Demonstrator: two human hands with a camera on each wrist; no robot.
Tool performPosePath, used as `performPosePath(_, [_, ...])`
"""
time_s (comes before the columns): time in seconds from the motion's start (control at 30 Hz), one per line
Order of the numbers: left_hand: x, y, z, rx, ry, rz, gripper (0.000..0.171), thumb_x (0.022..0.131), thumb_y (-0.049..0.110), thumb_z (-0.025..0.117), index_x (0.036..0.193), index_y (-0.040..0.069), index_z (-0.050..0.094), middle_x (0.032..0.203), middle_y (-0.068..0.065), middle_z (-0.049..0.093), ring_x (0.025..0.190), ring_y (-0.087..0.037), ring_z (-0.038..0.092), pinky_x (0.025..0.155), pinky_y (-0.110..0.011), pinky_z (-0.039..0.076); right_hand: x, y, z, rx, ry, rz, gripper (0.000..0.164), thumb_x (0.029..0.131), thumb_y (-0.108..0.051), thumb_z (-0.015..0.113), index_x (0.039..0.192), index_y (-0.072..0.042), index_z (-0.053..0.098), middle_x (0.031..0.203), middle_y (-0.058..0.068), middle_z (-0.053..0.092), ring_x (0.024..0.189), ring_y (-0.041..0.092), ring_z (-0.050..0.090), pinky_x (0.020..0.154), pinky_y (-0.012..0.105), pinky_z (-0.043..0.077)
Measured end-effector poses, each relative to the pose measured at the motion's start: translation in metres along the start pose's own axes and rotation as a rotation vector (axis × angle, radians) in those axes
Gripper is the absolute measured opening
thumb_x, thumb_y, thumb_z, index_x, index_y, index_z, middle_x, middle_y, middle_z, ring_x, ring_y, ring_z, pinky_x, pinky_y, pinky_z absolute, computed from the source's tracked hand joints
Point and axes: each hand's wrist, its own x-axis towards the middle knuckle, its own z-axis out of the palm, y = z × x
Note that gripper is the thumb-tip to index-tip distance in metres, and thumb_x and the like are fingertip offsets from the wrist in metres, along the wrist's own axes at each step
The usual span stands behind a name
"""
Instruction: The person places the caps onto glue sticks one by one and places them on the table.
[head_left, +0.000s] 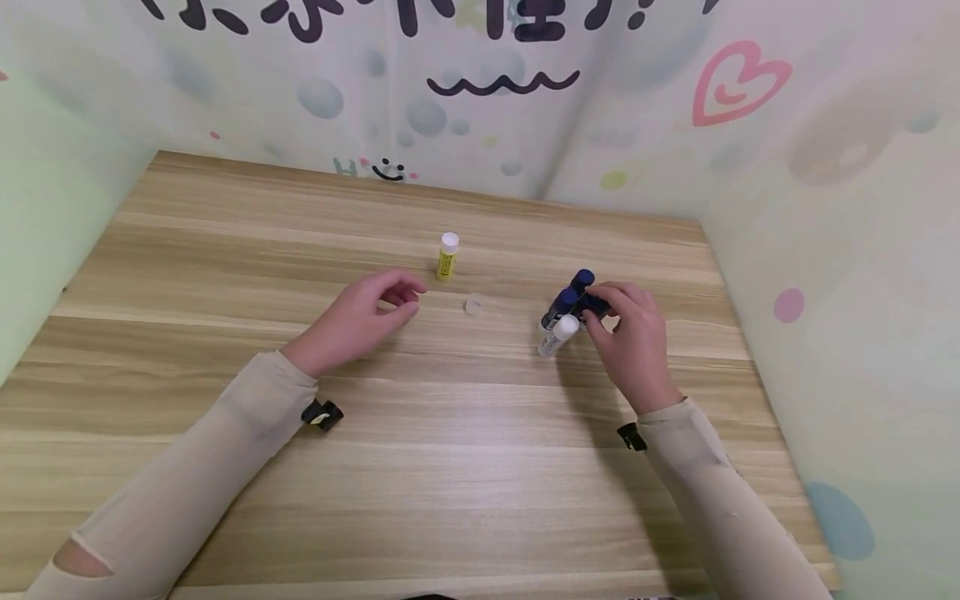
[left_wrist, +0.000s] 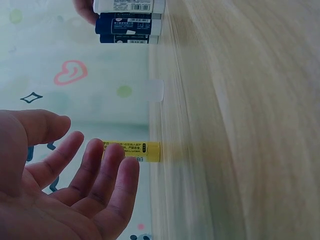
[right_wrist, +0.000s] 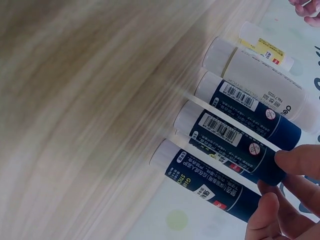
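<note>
Several dark blue glue sticks (right_wrist: 240,107) with white bases stand upright in a tight group on the right of the table. A white glue stick (head_left: 558,336) stands at the group's near-left edge. My right hand (head_left: 633,337) pinches a blue glue stick (right_wrist: 227,142) near its cap, from the right side; its fingers partly hide the group in the head view. My left hand (head_left: 367,317) is above the table with loosely bent fingers, holding nothing. Beyond its fingertips stands a yellow glue stick (head_left: 447,257) with a white cap.
A small translucent round piece (head_left: 473,306) lies between the yellow glue stick and the blue group. The wooden table (head_left: 420,483) meets a printed wall covering (head_left: 465,117) at the back and another pale wall (head_left: 810,333) on the right.
</note>
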Motion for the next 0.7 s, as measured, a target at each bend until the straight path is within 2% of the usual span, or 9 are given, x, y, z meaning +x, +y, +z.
performPosePath(0.23, [-0.001,0.002,0.001,0.002,0.005,0.004,0.023,0.1,0.011,0.062,0.123,0.009,0.062,0.114,-0.011,0.065,0.105,-0.02,0.059,0.094,-0.041,0.051,-0.001,-0.005,-0.005,0.022,0.029,0.011,0.023,0.087,0.001,0.074,0.11,-0.003,0.073,0.114,0.007,0.067,0.085,0.026,0.058,0.061,0.027,0.045])
performPosePath(0.37, [0.0,0.001,0.0,0.013,0.016,-0.012,0.025,0.101,0.011,0.061,0.126,0.008,0.061,0.115,-0.011,0.064,0.106,-0.021,0.059,0.093,-0.041,0.052,-0.001,-0.017,-0.01,0.084,0.13,-0.004,0.018,0.089,0.005,0.068,0.105,-0.003,0.073,0.111,0.005,0.066,0.08,0.018,0.058,0.059,0.023,0.045])
performPosePath(0.47, [0.004,0.0,0.0,0.032,0.03,-0.028,0.028,0.101,0.012,0.06,0.128,0.007,0.06,0.116,-0.011,0.064,0.107,-0.02,0.058,0.092,-0.041,0.052,0.001,-0.039,-0.015,0.154,0.243,-0.071,0.017,0.089,0.008,0.065,0.099,-0.002,0.074,0.105,0.005,0.067,0.076,0.014,0.057,0.059,0.019,0.044])
performPosePath(0.57, [0.011,-0.001,0.0,0.063,0.044,-0.042,0.03,0.101,0.013,0.059,0.131,0.007,0.058,0.114,-0.007,0.063,0.106,-0.019,0.058,0.092,-0.039,0.052,0.004,-0.074,-0.019,0.244,0.316,-0.183,0.017,0.086,0.015,0.061,0.092,0.003,0.072,0.098,0.011,0.067,0.07,0.016,0.056,0.059,0.018,0.045])
performPosePath(0.63, [0.017,-0.002,0.0,0.07,0.05,-0.054,0.032,0.101,0.013,0.058,0.132,0.008,0.057,0.113,-0.006,0.063,0.105,-0.019,0.058,0.093,-0.039,0.051,0.007,-0.089,-0.015,0.287,0.307,-0.241,0.018,0.085,0.016,0.061,0.092,0.004,0.071,0.097,0.012,0.066,0.068,0.015,0.055,0.058,0.018,0.045])
performPosePath(0.7, [0.023,-0.002,0.0,0.076,0.055,-0.073,0.033,0.101,0.014,0.059,0.133,0.008,0.055,0.112,-0.004,0.063,0.104,-0.019,0.058,0.093,-0.038,0.051,0.009,-0.101,-0.009,0.317,0.228,-0.251,0.019,0.084,0.016,0.062,0.096,0.003,0.071,0.1,0.011,0.065,0.066,0.014,0.054,0.056,0.019,0.046])
